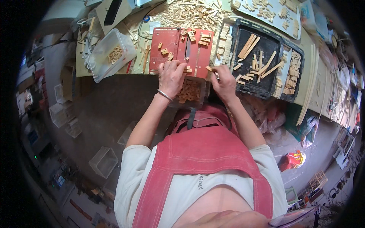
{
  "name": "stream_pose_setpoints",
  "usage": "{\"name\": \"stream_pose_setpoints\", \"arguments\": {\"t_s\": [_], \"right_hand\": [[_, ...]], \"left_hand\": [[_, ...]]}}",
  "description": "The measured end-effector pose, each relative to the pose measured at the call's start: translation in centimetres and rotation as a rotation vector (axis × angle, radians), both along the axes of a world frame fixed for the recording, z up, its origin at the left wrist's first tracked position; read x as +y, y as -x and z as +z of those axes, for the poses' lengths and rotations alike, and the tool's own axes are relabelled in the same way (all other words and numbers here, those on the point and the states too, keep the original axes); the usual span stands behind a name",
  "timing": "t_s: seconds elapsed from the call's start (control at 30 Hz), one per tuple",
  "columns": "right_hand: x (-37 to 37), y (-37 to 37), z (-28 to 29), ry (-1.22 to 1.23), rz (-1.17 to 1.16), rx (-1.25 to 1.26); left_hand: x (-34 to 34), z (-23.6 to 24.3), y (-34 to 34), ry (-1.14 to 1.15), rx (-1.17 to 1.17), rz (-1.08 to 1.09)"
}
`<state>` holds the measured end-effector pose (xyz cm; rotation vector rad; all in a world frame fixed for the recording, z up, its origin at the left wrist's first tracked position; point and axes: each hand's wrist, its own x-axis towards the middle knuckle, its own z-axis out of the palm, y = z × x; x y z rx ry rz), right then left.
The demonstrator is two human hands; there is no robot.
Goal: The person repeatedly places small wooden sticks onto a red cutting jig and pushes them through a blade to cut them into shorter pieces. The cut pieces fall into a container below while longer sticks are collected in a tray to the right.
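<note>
My left hand (pixel 171 78), with a metal bangle at its wrist, is curled over the near edge of a red plate (pixel 157 64). Its fingers are closed at a small wooden block (pixel 188 69). Beyond it, a thin grey blade (pixel 188 49) stands in a slot of the plate. My right hand (pixel 224 81) is off the plate's near right corner, pinching another small wooden piece (pixel 208 68) between thumb and fingers. Several drilled wooden blocks (pixel 191 36) lie on the plate. Below its near edge, a clear box (pixel 205 91) holds many small wooden pieces.
To the right, a black tray (pixel 270 81) carries wooden sticks and short pieces. A tilted clear tub (pixel 97 60) with wooden bits stands at the left. Wood offcuts (pixel 186 13) heap behind the plate. Long wooden strips (pixel 310 83) lean at the table's right edge.
</note>
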<state>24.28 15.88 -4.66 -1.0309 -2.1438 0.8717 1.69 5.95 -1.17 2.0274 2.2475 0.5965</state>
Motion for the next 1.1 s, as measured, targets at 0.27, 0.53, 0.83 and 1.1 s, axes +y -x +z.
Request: {"name": "stream_pose_setpoints", "arguments": {"t_s": [0.27,0.53,0.83,1.1], "right_hand": [[-0.2,5.5,0.1,-0.088,0.107,-0.102],[-1.3,6.8,0.3,-0.083,0.077,-0.066],[-1.9,7.0,-0.5,-0.139,0.114,-0.148],[-2.2,6.9,-0.4,-0.152,0.1,-0.154]], "left_hand": [[-1.2,-1.6,0.5,-0.052,-0.006,0.052],[-2.0,-1.3,0.8,-0.024,-0.07,0.107],[-1.9,-1.2,1.3,-0.004,-0.114,0.105],[-1.2,-0.7,1.9,-0.005,-0.128,0.061]]}}
